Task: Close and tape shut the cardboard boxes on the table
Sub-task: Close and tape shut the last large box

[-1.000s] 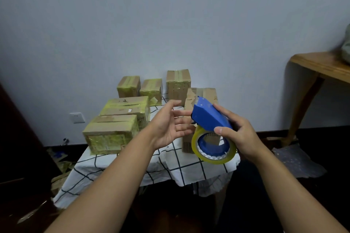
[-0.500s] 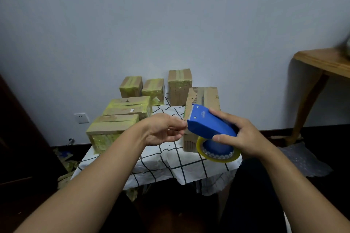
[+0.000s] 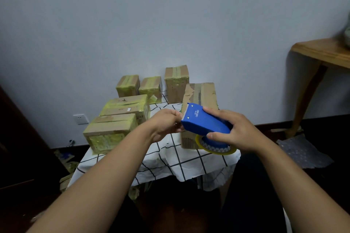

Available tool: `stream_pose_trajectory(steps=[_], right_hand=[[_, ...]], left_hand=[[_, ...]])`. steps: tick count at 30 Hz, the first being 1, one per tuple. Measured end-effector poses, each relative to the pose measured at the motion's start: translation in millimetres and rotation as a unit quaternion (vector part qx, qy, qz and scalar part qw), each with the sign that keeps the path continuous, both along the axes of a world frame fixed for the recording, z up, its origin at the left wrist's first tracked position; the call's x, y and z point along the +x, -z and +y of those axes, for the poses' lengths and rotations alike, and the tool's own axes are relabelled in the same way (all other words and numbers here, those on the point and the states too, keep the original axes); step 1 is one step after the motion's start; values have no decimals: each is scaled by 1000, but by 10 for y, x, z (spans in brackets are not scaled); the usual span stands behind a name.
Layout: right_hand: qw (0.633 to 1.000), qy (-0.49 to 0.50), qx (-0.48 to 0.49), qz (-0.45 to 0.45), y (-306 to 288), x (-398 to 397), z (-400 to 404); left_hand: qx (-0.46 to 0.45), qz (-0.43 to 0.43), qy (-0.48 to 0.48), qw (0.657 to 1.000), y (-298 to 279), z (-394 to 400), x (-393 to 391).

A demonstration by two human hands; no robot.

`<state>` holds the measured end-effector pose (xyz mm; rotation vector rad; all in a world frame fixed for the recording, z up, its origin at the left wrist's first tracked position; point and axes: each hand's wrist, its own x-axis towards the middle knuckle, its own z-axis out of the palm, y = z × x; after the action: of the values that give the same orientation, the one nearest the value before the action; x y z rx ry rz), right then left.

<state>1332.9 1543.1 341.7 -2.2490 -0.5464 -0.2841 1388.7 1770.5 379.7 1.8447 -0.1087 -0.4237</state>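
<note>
Left hand [image 3: 166,125], open at frame centre a second ago, now pinches at the blue tape dispenser [image 3: 205,124] front edge; right hand [image 3: 236,130] still grips its body.

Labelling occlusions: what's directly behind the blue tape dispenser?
Behind the blue tape dispenser, held by the right hand, stands a plain cardboard box on the checked tablecloth. Its top and upper part show; the dispenser and hand cover much of its front.

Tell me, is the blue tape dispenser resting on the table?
No, the right hand holds the blue tape dispenser up above the table.
</note>
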Motion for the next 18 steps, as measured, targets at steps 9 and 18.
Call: stream_pose_trajectory(steps=[9,18], right_hand=[[998,23,-46,44,-125,16,-261],[991,52,-82,95,-290,97,-567]], left_hand=[[62,-58,-20,996,8,-255,138],[101,-79,-88,988,-13,-52,367]])
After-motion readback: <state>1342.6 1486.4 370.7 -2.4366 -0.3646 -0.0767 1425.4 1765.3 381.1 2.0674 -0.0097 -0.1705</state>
